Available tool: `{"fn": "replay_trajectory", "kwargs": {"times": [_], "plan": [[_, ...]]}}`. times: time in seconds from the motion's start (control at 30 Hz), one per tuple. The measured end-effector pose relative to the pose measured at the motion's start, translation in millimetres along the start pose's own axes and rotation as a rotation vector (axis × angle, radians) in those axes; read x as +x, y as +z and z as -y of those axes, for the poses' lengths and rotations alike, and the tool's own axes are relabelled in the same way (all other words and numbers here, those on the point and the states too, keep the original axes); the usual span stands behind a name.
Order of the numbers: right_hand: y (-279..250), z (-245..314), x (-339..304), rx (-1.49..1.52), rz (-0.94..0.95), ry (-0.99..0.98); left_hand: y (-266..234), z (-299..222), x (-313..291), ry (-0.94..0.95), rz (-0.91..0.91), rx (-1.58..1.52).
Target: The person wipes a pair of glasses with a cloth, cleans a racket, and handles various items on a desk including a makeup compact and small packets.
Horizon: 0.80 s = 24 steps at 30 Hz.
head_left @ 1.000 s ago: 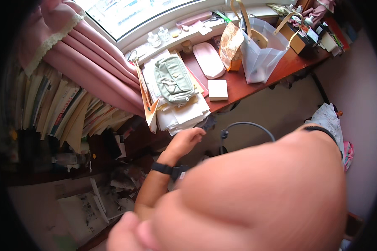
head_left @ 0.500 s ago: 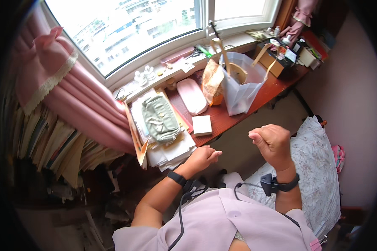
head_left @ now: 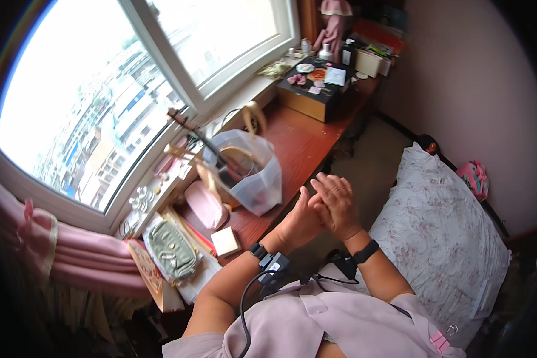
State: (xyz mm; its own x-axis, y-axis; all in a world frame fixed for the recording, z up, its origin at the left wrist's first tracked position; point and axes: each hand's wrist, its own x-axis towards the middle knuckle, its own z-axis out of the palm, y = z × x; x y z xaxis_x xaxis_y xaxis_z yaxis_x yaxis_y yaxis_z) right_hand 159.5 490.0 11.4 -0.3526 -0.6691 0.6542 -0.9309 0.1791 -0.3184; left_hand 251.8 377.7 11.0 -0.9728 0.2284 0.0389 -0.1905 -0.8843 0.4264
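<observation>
In front of my chest my left hand (head_left: 298, 227) and my right hand (head_left: 335, 206) meet, palms toward each other. The right hand's fingers are stretched out and lie over the left hand, whose thumb points up. Part of the left hand's fingers is hidden behind the right hand. Neither hand shows anything held. Beyond them, on the reddish wooden desk (head_left: 295, 140), stands a translucent plastic bag (head_left: 261, 186) with tan loop handles and a long dark stick rising at it. Left of my hands lies a small cream box (head_left: 225, 241).
A pink case (head_left: 206, 204) and a green zip pouch (head_left: 172, 249) on papers lie left on the desk. Farther off stands a black-topped box (head_left: 311, 95) bearing small items. A floral-covered bed (head_left: 441, 238) fills the right side. A pink curtain (head_left: 95, 265) hangs at left.
My hands, apart before, have come together; the right hand has opened from a closed shape. The view has turned to the right, so the desk things sit farther left.
</observation>
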Motion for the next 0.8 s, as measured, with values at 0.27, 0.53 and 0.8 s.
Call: {"fn": "replay_trajectory", "kwargs": {"times": [0.27,0.53,0.8], "plan": [[-60,-183,-78,0.275,-0.043,0.836,-23,8,177,-0.188,-0.197,0.839],[-56,-263,-76,0.587,0.133,1.045,-87,-48,284,0.314,-0.655,0.736],[-39,-349,-8,0.506,0.264,1.111,-167,-170,335,0.628,-0.97,1.322]]}}
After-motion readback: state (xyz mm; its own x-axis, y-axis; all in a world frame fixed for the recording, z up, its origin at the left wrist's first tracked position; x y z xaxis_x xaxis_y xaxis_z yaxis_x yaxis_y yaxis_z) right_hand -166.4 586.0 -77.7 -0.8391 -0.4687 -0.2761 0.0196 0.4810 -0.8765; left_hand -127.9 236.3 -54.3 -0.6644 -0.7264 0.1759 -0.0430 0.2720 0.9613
